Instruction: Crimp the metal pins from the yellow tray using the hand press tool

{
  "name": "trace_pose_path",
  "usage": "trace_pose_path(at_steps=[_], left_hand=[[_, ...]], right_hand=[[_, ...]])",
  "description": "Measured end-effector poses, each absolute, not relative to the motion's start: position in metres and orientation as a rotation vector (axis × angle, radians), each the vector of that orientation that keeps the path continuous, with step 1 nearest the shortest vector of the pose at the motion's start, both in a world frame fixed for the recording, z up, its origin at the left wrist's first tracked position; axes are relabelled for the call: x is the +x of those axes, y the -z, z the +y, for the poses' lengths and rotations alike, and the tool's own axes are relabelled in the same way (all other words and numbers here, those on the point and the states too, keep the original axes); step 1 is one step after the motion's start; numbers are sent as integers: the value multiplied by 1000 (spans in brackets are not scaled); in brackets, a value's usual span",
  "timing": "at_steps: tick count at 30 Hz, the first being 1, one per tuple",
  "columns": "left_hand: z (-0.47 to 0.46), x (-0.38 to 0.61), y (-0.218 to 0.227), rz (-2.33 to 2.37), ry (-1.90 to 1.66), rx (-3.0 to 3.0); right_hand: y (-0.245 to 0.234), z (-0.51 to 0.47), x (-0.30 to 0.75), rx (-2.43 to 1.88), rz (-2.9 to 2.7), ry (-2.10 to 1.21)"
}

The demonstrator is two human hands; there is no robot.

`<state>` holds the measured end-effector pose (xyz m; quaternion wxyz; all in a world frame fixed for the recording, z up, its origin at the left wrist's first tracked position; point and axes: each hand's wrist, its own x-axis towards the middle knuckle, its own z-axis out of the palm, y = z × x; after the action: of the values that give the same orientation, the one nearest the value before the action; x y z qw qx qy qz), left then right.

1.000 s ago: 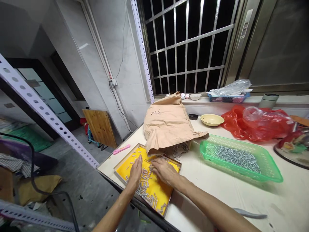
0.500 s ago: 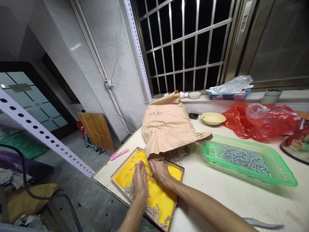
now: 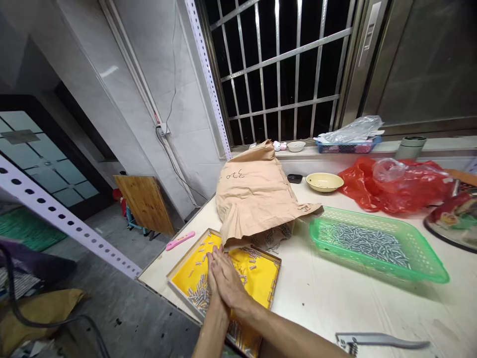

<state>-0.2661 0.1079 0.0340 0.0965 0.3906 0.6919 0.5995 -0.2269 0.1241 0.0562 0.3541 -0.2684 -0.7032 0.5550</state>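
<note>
My left hand (image 3: 213, 281) and my right hand (image 3: 228, 279) meet palm against palm above a shallow tray (image 3: 278, 276) with a yellow bottom. Both have their fingers stretched out flat. Whether anything lies between the palms is hidden. Small silvery metal pieces (image 3: 201, 293), like screws or springs, are heaped left of my hands, with more scattered over the yellow surface. Just beyond my fingertips, a brown paper bag (image 3: 257, 199) lies with its mouth toward the tray, and similar metal pieces show inside it.
A green plastic basket (image 3: 428, 263) of metal pieces stands to the right. Grey-handled pliers (image 3: 383, 339) lie near the front. A pink cutter (image 3: 180, 240) is by the left table edge. Behind are a yellow dish (image 3: 324, 182) and red plastic bags (image 3: 402, 189).
My right hand has moved left from the tray's middle and now presses against my left hand. Metal pieces where it was are uncovered. The view has shifted slightly, showing more of the pliers.
</note>
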Motion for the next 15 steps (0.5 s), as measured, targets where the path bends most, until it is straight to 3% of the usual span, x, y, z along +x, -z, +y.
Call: trace_pose_path(at_steps=[12, 15], left_hand=[[109, -238, -62, 1383, -2010, 253], [108, -236, -54, 1221, -2035, 158]], right_hand=[[-44, 137, -241, -987, -1533, -1747], [-37, 146, -242, -825, -1410, -1781]])
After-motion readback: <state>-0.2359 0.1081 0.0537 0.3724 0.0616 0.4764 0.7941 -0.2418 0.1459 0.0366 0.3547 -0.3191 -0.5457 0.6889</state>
